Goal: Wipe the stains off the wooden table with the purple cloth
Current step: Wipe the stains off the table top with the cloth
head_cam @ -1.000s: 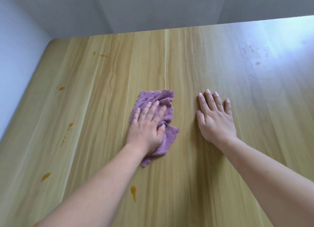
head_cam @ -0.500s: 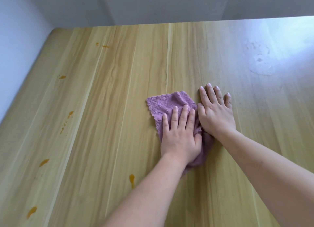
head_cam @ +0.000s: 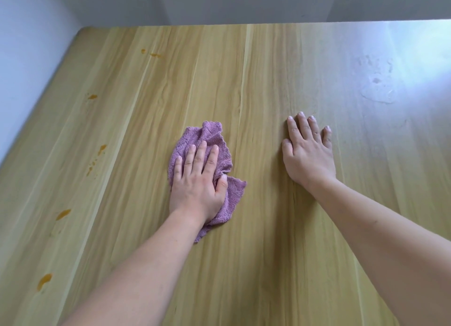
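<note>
A crumpled purple cloth (head_cam: 210, 140) lies on the wooden table (head_cam: 268, 69) near its middle. My left hand (head_cam: 197, 179) presses flat on the cloth with straight fingers, the thumb tucked against a fold. To the right, apart from the cloth, my right hand (head_cam: 308, 152) rests palm down on the bare wood. Several orange stains mark the left side: one at the far left (head_cam: 155, 55), one by the left edge (head_cam: 92, 96), a streak (head_cam: 101, 150), a blob (head_cam: 63, 214) and a near one (head_cam: 44, 281).
A white wall runs along the table's left edge (head_cam: 36, 111) and a grey wall stands behind the far edge. A damp smear (head_cam: 378, 91) shines in the glare at the far right.
My left hand has slid the cloth leftwards, away from my right hand, and the cloth has bunched up. The right hand has stayed in place.
</note>
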{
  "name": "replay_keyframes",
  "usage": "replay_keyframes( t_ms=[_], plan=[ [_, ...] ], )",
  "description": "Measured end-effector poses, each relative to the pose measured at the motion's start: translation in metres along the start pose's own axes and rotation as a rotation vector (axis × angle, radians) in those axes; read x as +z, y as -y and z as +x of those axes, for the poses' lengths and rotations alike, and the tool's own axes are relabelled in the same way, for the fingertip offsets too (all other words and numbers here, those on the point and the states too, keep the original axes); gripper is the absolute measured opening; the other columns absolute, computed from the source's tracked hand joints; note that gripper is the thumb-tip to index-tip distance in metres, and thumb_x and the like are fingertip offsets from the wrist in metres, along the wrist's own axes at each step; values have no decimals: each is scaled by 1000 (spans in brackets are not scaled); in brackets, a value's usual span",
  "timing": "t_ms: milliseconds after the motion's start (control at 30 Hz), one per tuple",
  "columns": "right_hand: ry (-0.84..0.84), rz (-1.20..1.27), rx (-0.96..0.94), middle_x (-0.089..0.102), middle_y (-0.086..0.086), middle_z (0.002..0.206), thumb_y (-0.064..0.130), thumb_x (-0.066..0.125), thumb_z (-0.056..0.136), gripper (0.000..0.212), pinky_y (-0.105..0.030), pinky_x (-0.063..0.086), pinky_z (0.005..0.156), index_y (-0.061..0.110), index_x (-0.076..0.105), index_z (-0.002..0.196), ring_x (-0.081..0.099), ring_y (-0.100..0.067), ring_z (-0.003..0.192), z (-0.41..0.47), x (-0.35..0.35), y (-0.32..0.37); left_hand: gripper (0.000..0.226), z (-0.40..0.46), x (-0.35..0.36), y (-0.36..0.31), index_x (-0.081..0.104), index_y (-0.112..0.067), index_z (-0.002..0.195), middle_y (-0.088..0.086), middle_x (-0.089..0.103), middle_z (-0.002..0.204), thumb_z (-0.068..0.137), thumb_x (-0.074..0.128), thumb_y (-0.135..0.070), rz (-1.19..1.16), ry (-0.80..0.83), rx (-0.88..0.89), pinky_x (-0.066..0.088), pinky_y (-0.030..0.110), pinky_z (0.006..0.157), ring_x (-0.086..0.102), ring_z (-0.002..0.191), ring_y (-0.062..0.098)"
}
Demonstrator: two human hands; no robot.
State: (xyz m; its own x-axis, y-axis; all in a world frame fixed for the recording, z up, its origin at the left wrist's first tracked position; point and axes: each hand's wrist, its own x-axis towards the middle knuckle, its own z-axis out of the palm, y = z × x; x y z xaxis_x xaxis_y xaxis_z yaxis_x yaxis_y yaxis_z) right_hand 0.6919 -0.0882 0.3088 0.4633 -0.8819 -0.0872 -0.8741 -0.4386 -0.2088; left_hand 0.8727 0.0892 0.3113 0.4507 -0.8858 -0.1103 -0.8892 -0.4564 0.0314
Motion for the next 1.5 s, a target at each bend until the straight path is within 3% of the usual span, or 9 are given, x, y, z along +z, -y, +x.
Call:
replay_keyframes(
  t_ms=[200,367,567,700,833,1033,1200,1367,1500],
  plan=[
    [56,58,-5,-6,1,163,38,16,98,62,-41,-10,120,18,4,155,-13,-14,149,-61,-2,3,73,3,1,3,-1,-29,156,-3,-7,164,89,6,-57,-27,-20,-10,-6,44,121,-10,150,17],
    [96,-31,-60,-10,7,162,43,5,97,63,-41,-10,119,19,0,154,-20,-10,146,-160,2,-13,72,0,-2,1,-2,-29,156,-2,-7,165,90,6,-56,-35,8,5,-6,44,121,-10,150,17],
    [71,-56,-50,-10,9,161,42,5,94,65,-40,-11,119,22,0,155,-18,-10,147,-156,1,-13,69,-15,-4,-56,1,-20,156,4,-5,165,97,18,-51,-55,16,-157,-5,51,120,-8,150,27],
    [62,-39,-40,-3,9,162,42,6,94,65,-39,-7,120,23,9,155,-11,-8,147,-155,-1,-13,70,-46,2,-113,3,-19,156,4,-5,165,96,19,-50,-44,65,145,-8,50,120,-9,150,27],
    [53,-45,-39,2,8,163,39,13,94,64,-39,-6,120,22,12,155,-5,-11,149,-155,-1,-11,67,-47,-3,-56,1,-27,156,-1,-5,165,96,21,-49,19,82,325,-8,42,121,-8,151,19],
    [51,-50,-43,-1,8,163,38,11,96,62,-40,-7,120,22,7,156,-8,-11,149,-157,2,-10,64,-94,0,31,5,-26,156,-2,-3,165,98,22,-46,-33,41,-23,-8,39,121,-6,151,18],
    [43,-29,-47,2,7,163,39,11,94,64,-40,-7,120,22,10,155,-6,-12,149,-156,2,-12,68,-106,3,-32,8,-21,156,4,1,165,95,17,-49,-78,-9,-292,0,52,120,0,151,30],
    [35,-9,-38,6,8,163,38,11,93,64,-38,-7,120,23,15,155,-2,-11,149,-155,0,-12,67,-141,10,-111,12,-22,156,3,5,164,96,23,-49,-86,44,68,2,57,119,1,151,30],
    [21,-15,-45,8,7,163,36,14,92,64,-38,-6,120,22,17,155,0,-12,150,-155,0,-11,66,-139,9,-65,12,-29,155,-2,6,164,94,22,-50,-30,53,171,2,47,121,6,151,23]
  ],
)
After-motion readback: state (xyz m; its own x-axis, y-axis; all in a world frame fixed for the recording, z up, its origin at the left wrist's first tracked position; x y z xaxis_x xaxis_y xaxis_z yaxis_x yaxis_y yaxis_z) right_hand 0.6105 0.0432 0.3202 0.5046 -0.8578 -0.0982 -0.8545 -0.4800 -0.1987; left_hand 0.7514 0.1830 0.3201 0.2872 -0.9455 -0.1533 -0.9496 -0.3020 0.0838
